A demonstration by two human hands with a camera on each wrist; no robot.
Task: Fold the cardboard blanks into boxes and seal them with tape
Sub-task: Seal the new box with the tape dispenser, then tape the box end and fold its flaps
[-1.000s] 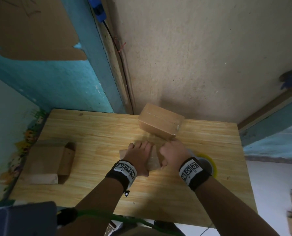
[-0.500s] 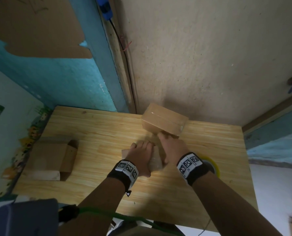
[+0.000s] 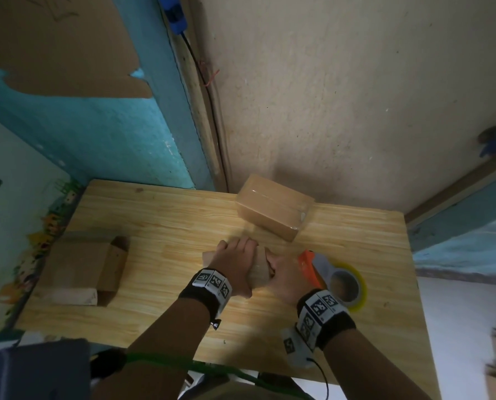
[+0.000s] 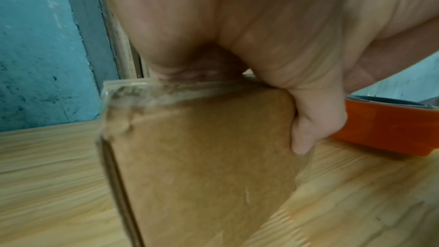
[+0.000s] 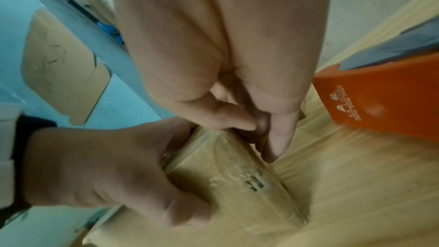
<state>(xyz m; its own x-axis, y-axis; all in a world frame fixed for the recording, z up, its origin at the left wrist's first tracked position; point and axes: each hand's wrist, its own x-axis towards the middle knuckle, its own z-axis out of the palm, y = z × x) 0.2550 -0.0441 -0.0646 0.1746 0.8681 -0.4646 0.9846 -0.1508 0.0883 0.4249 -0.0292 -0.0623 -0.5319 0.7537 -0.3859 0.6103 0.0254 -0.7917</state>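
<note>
A small brown cardboard box with clear tape on it lies mid-table under both hands. My left hand lies over its top and grips it; the thumb curls down one side of the box. My right hand is at the box's right end, where thumb and forefinger pinch the taped edge of the box. The box's far side is hidden by the hands. An orange tape dispenser with a yellow-rimmed roll lies just right of my right hand.
A sealed, taped box sits at the back of the wooden table, close to the wall. A folded box with an open end lies at the left edge. Walls close off the back and left; the table's right edge drops to the floor.
My right hand drew back from near the sealed box to the small box's right end, uncovering the tape dispenser. The left hand stayed on the box.
</note>
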